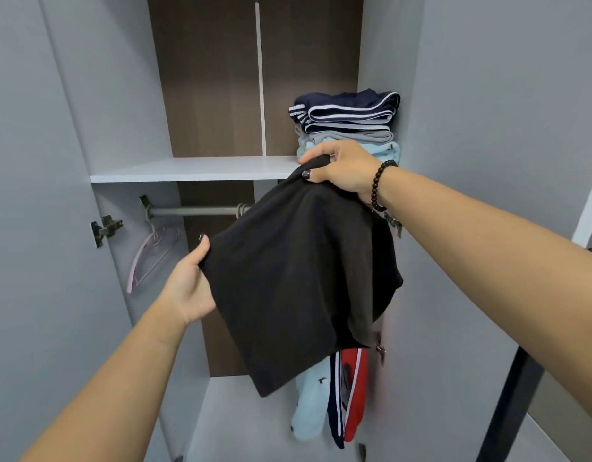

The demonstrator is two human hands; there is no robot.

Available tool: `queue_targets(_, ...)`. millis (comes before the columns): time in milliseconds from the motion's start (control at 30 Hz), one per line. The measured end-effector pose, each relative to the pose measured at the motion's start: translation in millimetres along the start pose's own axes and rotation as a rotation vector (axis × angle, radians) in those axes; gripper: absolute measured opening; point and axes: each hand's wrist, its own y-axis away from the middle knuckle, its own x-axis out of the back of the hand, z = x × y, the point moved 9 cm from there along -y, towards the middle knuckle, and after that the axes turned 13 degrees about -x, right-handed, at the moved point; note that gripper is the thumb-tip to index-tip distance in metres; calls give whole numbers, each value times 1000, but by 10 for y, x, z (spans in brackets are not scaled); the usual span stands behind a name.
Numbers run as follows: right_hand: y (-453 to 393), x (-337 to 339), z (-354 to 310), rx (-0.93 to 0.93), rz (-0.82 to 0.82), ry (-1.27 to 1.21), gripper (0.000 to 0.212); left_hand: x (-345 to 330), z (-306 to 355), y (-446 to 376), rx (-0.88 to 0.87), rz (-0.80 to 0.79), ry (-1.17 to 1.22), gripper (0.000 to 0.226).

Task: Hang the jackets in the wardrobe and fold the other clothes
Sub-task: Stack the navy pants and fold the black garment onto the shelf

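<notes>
A folded black garment (294, 285) hangs in front of the open wardrobe, held between both hands. My left hand (191, 285) grips its lower left edge, thumb on top. My right hand (341, 168) pinches its upper corner at the front edge of the white shelf (194, 170). A stack of folded clothes (348, 123), navy with white stripes over grey and light blue, sits at the shelf's right end behind my right hand. Below the garment hang a light blue jacket (309, 411) and a navy and red striped jacket (349, 395), mostly hidden.
A metal rail (191, 211) runs under the shelf. A bare pink hanger (151, 255) hangs at its left end. Grey wardrobe doors stand open on both sides, with a hinge (104, 228) on the left one. The wardrobe floor (241, 425) is white.
</notes>
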Motion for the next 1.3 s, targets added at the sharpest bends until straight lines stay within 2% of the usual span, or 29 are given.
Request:
queue_targets(100, 33, 77, 55, 4, 13, -54, 12, -98, -16, 43, -36, -40, 127, 51)
queue_targets(200, 82, 169, 224, -14, -43, -136, 21, -152, 130, -31, -119, 44, 152, 44)
queue_targets(267, 105, 203, 384, -35, -86, -56, 37, -229, 249, -100, -171, 103, 10, 33)
queue_targets(367, 114, 261, 647, -98, -53, 329, 58, -342, 517, -193, -324, 186, -294, 13)
queue_targets(500, 112, 379, 800, -174, 9, 398, 48, -527, 838, -249, -441, 114, -599, 14)
queue_targets(667, 79, 578, 708, -176, 214, 421, 30, -459, 1108, -244, -518, 157, -849, 18)
queue_targets(767, 72, 637, 573, -138, 296, 354, 33, -383, 1156, -213, -535, 202, -786, 17)
queue_targets(867, 72, 624, 332, -13, 301, 212, 41, -286, 1279, -175, -579, 253, -546, 15)
queue_targets(967, 103, 514, 77, 129, 206, -35, 46, -304, 1166, -176, -465, 96, -297, 26)
queue_targets(1033, 94, 382, -10, 177, 131, -84, 50, -329, 998, -151, -370, 17, -346, 28)
queue_targets(1067, 78, 320, -13, 182, 106, -69, 52, -308, 961, -135, -373, 32, -388, 27)
queue_targets(1167, 45, 197, 96, 152, 58, -31, 51, -91, 1099, -72, -479, 249, -442, 22)
queue_targets(1300, 58, 163, 161, 157, 181, 145, 43, 49, 1283, -49, -546, 287, -741, 21)
